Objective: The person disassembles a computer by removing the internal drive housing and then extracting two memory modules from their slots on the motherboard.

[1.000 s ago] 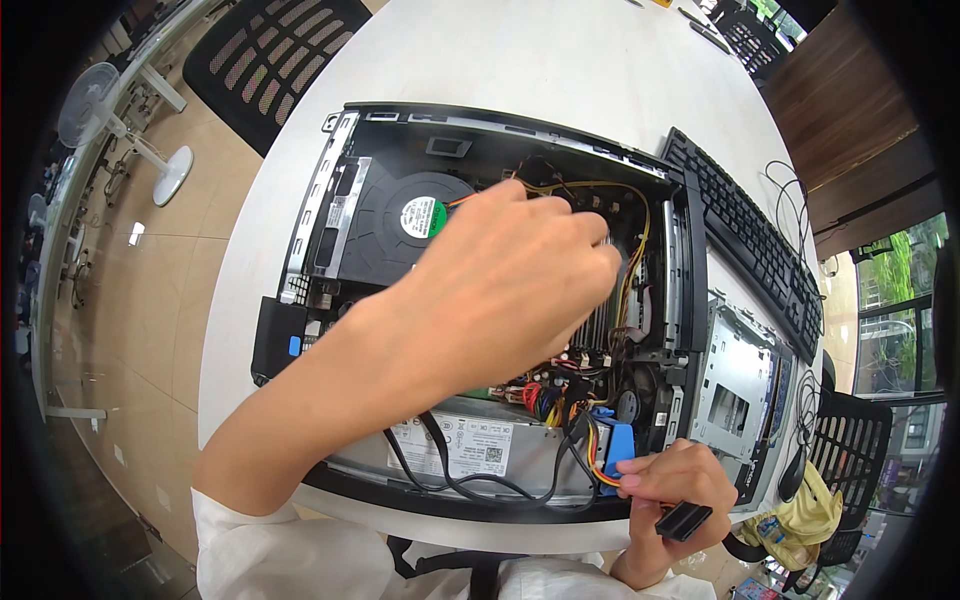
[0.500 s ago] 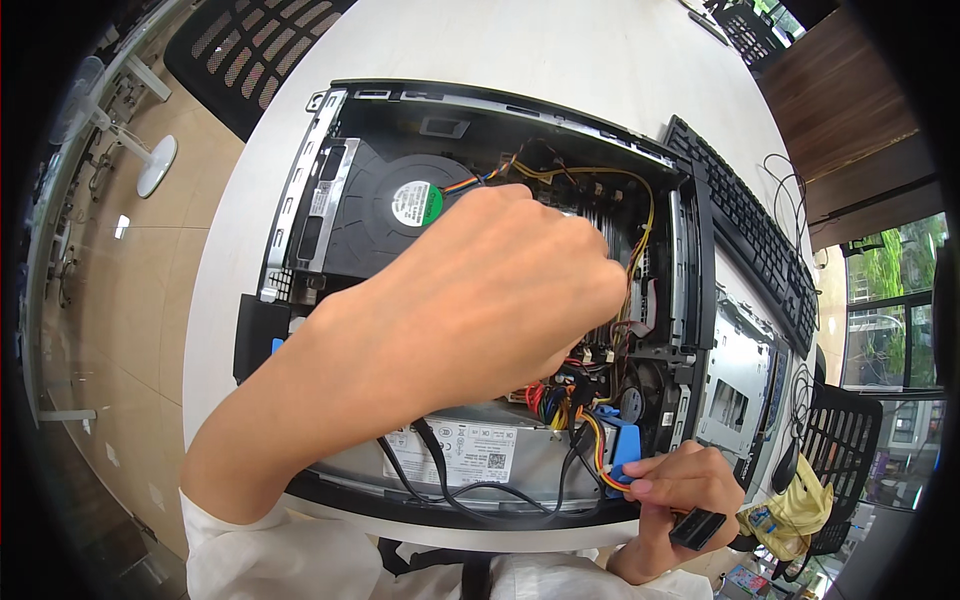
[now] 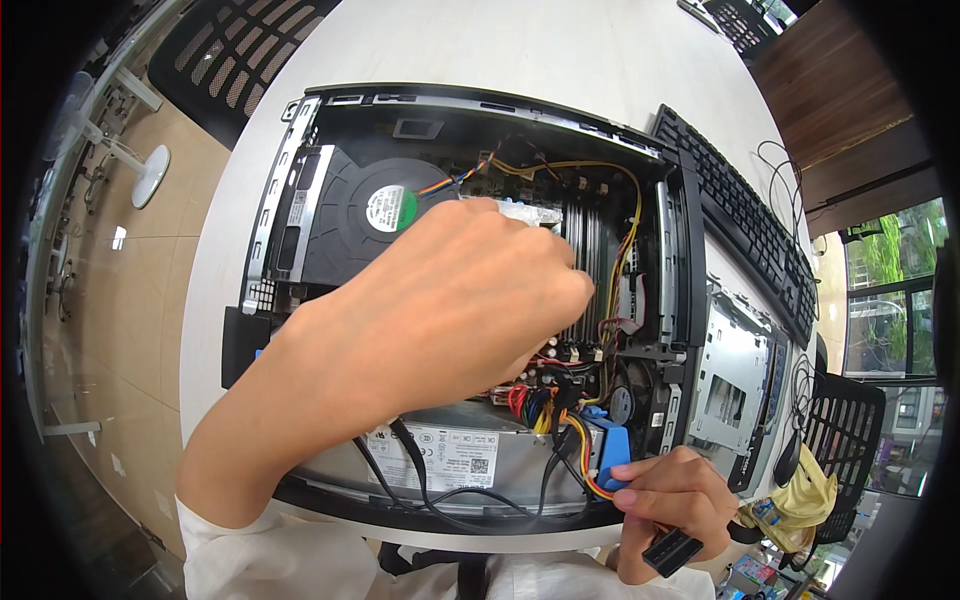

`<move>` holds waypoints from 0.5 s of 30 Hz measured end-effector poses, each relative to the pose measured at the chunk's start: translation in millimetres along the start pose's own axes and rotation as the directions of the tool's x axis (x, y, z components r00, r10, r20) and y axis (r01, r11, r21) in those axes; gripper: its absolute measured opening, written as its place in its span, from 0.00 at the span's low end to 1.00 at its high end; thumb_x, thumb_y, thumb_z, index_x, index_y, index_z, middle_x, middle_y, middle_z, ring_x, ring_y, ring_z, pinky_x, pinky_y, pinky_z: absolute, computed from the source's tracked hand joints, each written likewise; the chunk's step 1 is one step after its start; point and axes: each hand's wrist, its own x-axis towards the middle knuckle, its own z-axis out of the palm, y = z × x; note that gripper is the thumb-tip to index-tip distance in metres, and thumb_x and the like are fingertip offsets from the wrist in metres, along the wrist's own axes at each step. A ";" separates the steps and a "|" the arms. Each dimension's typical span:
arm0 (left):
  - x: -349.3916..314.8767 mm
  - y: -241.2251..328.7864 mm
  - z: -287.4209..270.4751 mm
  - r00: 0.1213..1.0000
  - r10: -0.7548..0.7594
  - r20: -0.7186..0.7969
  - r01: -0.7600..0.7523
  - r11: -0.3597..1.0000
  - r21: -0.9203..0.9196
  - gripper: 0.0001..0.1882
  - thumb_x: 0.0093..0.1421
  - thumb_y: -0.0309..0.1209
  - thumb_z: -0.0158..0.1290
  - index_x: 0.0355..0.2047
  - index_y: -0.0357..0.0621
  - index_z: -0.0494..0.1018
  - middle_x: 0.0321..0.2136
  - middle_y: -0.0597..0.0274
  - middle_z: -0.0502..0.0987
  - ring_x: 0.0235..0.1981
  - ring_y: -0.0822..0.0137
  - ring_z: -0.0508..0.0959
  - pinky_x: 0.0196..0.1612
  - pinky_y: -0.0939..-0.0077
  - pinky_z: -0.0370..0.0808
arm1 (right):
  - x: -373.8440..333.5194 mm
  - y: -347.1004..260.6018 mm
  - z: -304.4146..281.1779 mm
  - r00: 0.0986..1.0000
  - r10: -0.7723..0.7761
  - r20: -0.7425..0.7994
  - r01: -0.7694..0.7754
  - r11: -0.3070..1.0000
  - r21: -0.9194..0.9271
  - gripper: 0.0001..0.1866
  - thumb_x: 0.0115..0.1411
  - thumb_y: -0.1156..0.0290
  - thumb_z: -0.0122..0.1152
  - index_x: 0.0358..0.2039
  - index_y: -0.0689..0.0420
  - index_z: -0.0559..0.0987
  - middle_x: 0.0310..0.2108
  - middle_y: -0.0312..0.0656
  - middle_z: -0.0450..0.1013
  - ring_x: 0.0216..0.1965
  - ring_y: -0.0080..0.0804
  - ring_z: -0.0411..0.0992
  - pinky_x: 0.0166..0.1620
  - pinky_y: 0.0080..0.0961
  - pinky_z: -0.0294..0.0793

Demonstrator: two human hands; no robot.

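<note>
PC (image 3: 460,132) on tbl (image 3: 500,50), kbd (image 3: 750,222) to its R

The white table (image 3: 470,50) bears a computer (image 3: 590,245) and keyboard (image 3: 738,222).

White top (image 3: 560,578), loose white left sleeve (image 3: 225,545); black strap (image 3: 472,578) at front; both hands (image 3: 480,290) bare.

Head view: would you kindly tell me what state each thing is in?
Case: open, insides exposed
Fan: inside the case; spinning or not, cannot tell
Wires: pinched in the right hand
Black connector: unplugged
Left hand: over the case, fingertips hidden
Keyboard: face up
</note>
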 end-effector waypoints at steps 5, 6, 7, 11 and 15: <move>-0.2 1.5 -0.5 1.000 0.021 0.017 -0.020 0.999 -0.038 0.09 0.57 0.31 0.61 0.26 0.40 0.75 0.26 0.57 0.76 0.31 0.52 0.78 0.37 0.59 0.74 | 1.0 -0.3 -4.6 1.000 -0.019 0.012 0.019 0.999 -0.028 0.14 0.35 0.84 0.73 0.27 0.59 0.84 0.19 0.36 0.72 0.19 0.29 0.74 0.29 0.26 0.84; -0.5 1.8 -0.3 0.999 0.035 0.022 -0.034 0.998 -0.053 0.09 0.57 0.31 0.62 0.26 0.40 0.75 0.27 0.57 0.76 0.32 0.52 0.78 0.37 0.59 0.74 | 0.3 -0.7 -6.2 0.997 -0.030 0.065 0.033 0.999 -0.043 0.15 0.36 0.87 0.66 0.28 0.60 0.81 0.21 0.38 0.71 0.19 0.29 0.73 0.31 0.29 0.85; -0.2 2.0 0.9 0.999 0.037 0.021 -0.035 0.998 -0.051 0.09 0.57 0.31 0.62 0.26 0.40 0.75 0.27 0.57 0.76 0.32 0.52 0.78 0.37 0.59 0.74 | 0.0 -0.6 -7.9 0.992 -0.039 0.118 0.046 0.997 -0.058 0.16 0.37 0.90 0.60 0.29 0.61 0.78 0.24 0.40 0.69 0.20 0.29 0.71 0.33 0.32 0.87; 5.7 5.8 -0.8 0.980 0.076 -0.183 -0.086 0.995 -0.050 0.09 0.58 0.29 0.60 0.30 0.39 0.72 0.30 0.56 0.71 0.32 0.53 0.75 0.36 0.58 0.71 | 1.4 1.4 -12.9 0.986 -0.031 0.161 0.037 0.999 -0.036 0.16 0.37 0.91 0.60 0.29 0.60 0.78 0.24 0.39 0.69 0.20 0.29 0.72 0.33 0.32 0.87; 10.8 8.5 -0.7 0.933 0.012 -0.360 -0.036 0.998 -0.061 0.09 0.58 0.27 0.58 0.32 0.40 0.67 0.31 0.56 0.67 0.29 0.52 0.71 0.33 0.60 0.68 | 1.9 -0.5 -8.7 0.991 -0.010 0.136 0.017 0.999 -0.049 0.17 0.37 0.92 0.60 0.28 0.59 0.78 0.23 0.38 0.70 0.20 0.29 0.73 0.33 0.32 0.87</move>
